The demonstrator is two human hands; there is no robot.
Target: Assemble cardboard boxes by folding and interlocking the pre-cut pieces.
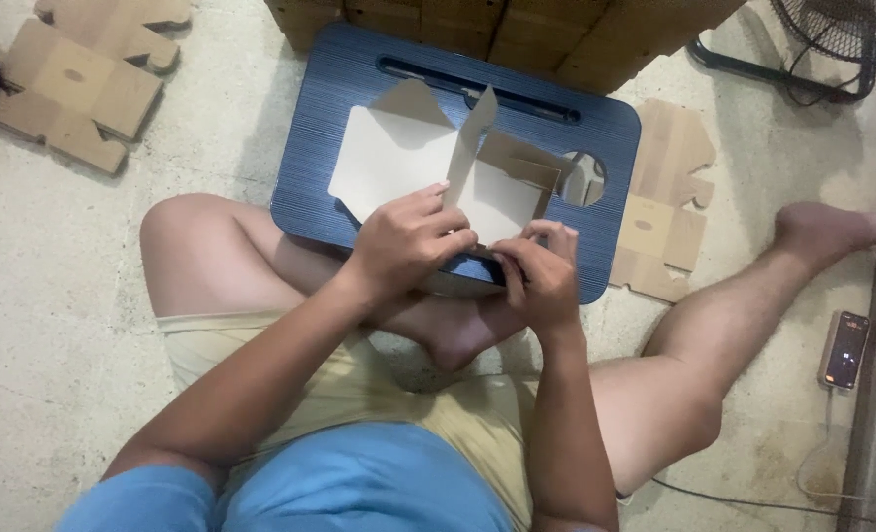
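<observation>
Fingers of the left hand [408,241] curl over the near edge of the flat, pale grey die-cut cardboard box blank [398,158], pinching the flap that stands upright. Right hand [541,276] alongside, fingertips closed down on the same blank's near corner. The blank lies on the dark blue, ribbed rectangular lap tray [359,79], which rests over the person's crossed legs. Out wide: 1 brown cardboard blank [664,197] right of the tray, more brown blanks [73,89] far left, a phone [844,350] on the floor.
</observation>
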